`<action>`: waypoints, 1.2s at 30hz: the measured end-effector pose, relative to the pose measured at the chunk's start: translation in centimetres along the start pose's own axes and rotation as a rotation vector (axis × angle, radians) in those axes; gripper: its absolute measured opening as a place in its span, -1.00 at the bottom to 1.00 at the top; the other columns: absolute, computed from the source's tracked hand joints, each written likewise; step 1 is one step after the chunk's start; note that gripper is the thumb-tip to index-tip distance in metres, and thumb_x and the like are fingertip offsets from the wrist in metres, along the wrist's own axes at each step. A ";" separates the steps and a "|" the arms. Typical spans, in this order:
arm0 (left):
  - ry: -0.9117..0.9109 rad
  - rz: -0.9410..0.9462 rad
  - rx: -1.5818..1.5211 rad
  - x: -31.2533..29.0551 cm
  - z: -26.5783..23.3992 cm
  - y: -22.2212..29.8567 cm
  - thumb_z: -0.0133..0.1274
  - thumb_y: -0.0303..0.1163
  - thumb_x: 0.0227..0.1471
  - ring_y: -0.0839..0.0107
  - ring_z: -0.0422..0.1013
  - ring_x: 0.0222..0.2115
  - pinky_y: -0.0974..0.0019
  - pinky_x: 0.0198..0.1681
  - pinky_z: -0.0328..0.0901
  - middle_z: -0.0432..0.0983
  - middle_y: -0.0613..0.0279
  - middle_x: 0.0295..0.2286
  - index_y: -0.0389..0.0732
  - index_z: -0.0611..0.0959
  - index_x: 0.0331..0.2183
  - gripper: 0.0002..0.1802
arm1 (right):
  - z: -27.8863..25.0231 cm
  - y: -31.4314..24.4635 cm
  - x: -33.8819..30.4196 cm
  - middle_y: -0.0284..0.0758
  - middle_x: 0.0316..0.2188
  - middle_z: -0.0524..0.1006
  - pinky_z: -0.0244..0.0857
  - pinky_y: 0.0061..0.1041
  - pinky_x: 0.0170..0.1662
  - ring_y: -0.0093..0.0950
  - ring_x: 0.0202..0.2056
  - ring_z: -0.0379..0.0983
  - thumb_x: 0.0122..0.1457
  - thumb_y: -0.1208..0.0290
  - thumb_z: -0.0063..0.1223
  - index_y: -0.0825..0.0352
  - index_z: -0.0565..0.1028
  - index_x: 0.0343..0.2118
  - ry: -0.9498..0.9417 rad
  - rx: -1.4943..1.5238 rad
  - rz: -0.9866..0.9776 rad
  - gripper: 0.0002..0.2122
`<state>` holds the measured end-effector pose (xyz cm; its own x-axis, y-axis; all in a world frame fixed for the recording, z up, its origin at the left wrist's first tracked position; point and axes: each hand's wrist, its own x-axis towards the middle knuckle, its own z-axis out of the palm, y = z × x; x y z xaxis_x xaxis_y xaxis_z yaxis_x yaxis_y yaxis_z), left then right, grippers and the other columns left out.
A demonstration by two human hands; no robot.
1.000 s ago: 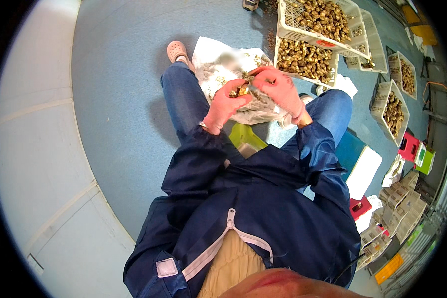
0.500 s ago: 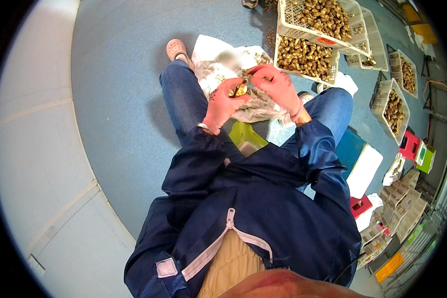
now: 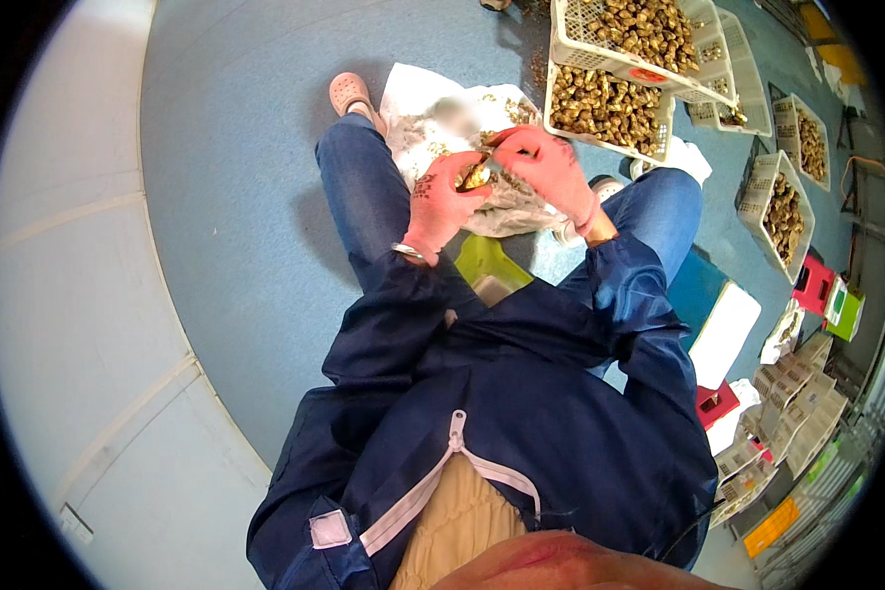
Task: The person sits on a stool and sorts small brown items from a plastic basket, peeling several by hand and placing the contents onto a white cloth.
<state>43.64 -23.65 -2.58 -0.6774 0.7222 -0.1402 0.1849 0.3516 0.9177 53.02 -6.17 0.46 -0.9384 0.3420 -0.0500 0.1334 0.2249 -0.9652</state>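
Note:
Both my hands wear pink gloves and work above a white cloth or sack (image 3: 411,103) spread between my knees. My left hand (image 3: 439,205) is closed round a yellow-brown, bulb-like piece (image 3: 476,178), which shows between thumb and fingers. Just to its right, my right hand (image 3: 553,175) is closed in a pinch, its fingertips close to the piece. What the right fingers hold, if anything, is too small to make out. Brown scraps lie scattered over the cloth.
White plastic crates (image 3: 615,69) heaped with similar brown pieces are stacked at the far right. More filled crates (image 3: 757,202) stand farther right. A green container (image 3: 482,254) sits between my legs. Near my right knee are a blue-and-white box (image 3: 723,329) and a red stool (image 3: 715,405).
Little differs. Both hands stay over the cloth, with the left still round the bulb-like piece, which seems slightly turned. The whole view has shifted a little.

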 end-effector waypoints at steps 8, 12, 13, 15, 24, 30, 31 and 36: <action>-0.136 -0.311 -0.395 0.0 -0.5 0.7 0.23 -0.49 -0.09 0.61 0.37 -0.50 0.52 -0.47 0.26 0.51 0.34 -0.40 -0.22 0.57 -0.08 -0.55 | 0.0 -0.3 -0.1 -0.26 -0.24 0.55 0.31 -0.51 -0.10 -0.44 -0.19 0.47 0.09 0.38 0.12 0.41 0.56 -0.37 -0.031 0.104 0.069 -0.82; -0.173 -0.298 -0.513 0.2 -0.5 0.2 0.20 -0.55 -0.05 0.64 0.39 -0.36 0.57 -0.35 0.27 0.53 0.35 -0.31 -0.26 0.54 -0.05 -0.55 | -0.2 0.7 0.1 -0.27 -0.21 0.55 0.30 -0.54 -0.11 -0.45 -0.19 0.46 0.09 0.41 0.11 0.40 0.57 -0.35 0.052 -0.049 0.140 -0.84; -0.189 -0.296 -0.536 0.2 -0.5 0.2 0.20 -0.55 -0.05 0.64 0.39 -0.36 0.57 -0.35 0.27 0.53 0.35 -0.30 -0.26 0.54 -0.05 -0.55 | -0.2 0.7 0.1 -0.28 -0.22 0.55 0.30 -0.54 -0.11 -0.45 -0.19 0.47 0.09 0.40 0.11 0.40 0.57 -0.35 0.043 -0.019 0.121 -0.84; -0.173 -0.304 -0.542 0.2 -0.5 -0.1 0.21 -0.53 -0.06 0.64 0.39 -0.36 0.57 -0.34 0.28 0.53 0.36 -0.32 -0.25 0.54 -0.06 -0.55 | -0.1 0.3 0.0 -0.28 -0.22 0.55 0.30 -0.54 -0.12 -0.45 -0.19 0.47 0.09 0.40 0.11 0.40 0.57 -0.35 0.020 0.042 0.084 -0.83; 0.026 -0.010 0.041 0.0 0.4 -0.2 0.25 -0.40 -0.18 0.19 0.44 -0.23 0.27 -0.15 0.33 0.50 0.09 -0.24 -0.18 0.56 -0.10 -0.50 | 0.3 0.6 -0.1 -0.31 -0.28 0.55 0.33 -0.51 -0.16 -0.42 -0.23 0.48 0.08 0.40 0.11 0.32 0.58 -0.36 -0.012 -0.172 -0.129 -0.87; 0.047 0.029 0.194 -0.1 0.2 0.6 0.25 -0.34 -0.19 0.13 0.43 -0.20 0.23 -0.14 0.33 0.48 0.10 -0.24 -0.14 0.58 -0.15 -0.54 | 0.1 1.3 0.3 -0.29 -0.26 0.56 0.33 -0.50 -0.17 -0.41 -0.24 0.49 0.08 0.39 0.12 0.36 0.57 -0.34 0.054 -0.018 0.091 -0.84; 0.052 0.029 0.220 -0.1 0.2 0.7 0.25 -0.34 -0.19 0.12 0.43 -0.21 0.23 -0.15 0.33 0.48 0.11 -0.24 -0.14 0.58 -0.16 -0.55 | 0.4 1.1 0.2 -0.28 -0.25 0.56 0.33 -0.50 -0.17 -0.41 -0.24 0.49 0.08 0.38 0.12 0.37 0.57 -0.34 0.037 -0.032 0.054 -0.84; 0.063 0.041 0.289 -0.1 0.2 1.1 0.25 -0.35 -0.21 0.14 0.44 -0.22 0.23 -0.18 0.34 0.47 0.16 -0.27 -0.12 0.59 -0.18 -0.57 | 0.4 1.3 0.3 -0.27 -0.23 0.56 0.33 -0.49 -0.16 -0.39 -0.22 0.48 0.08 0.35 0.12 0.38 0.56 -0.36 0.047 -0.065 -0.012 -0.82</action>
<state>44.07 -23.20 -1.62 -0.7066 0.7039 -0.0732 0.4018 0.4842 0.7773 52.78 -6.17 -0.96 -0.9243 0.3809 -0.0250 0.1440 0.2872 -0.9470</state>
